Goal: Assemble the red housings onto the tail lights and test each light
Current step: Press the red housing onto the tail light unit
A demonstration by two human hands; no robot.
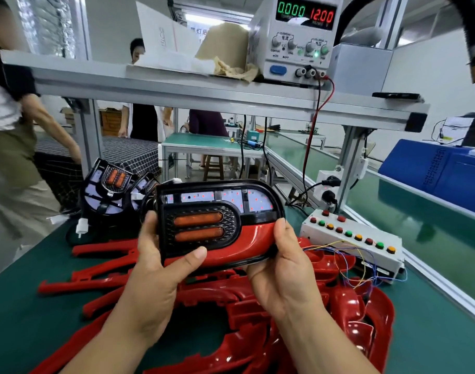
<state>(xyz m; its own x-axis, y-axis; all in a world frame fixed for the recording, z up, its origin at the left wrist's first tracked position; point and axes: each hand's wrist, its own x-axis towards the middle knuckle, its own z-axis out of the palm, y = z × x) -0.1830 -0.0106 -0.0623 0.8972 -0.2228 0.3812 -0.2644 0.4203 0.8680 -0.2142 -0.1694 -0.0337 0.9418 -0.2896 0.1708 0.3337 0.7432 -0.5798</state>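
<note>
Fingers (149, 221) of the left hand (160, 263) curl behind the left end of a tail light (204, 211), and the thumb presses on its front lower edge. The right hand (285, 265) wraps round the right end. The light is held level above the bench, face toward the camera, with a red housing (255, 238) fitted along its lower right curve.

A green bench mat (433, 333) lies beneath. On it, directly under the hands, is a loose pile of red housings (258, 306). A power supply (293, 41) on the shelf above reads 0.000 and 12.00. More tail lights (112, 190) stand at the left rear. Just right of the hands sits a white button box (352, 238), with thin coloured wires (347, 255) trailing from it.
</note>
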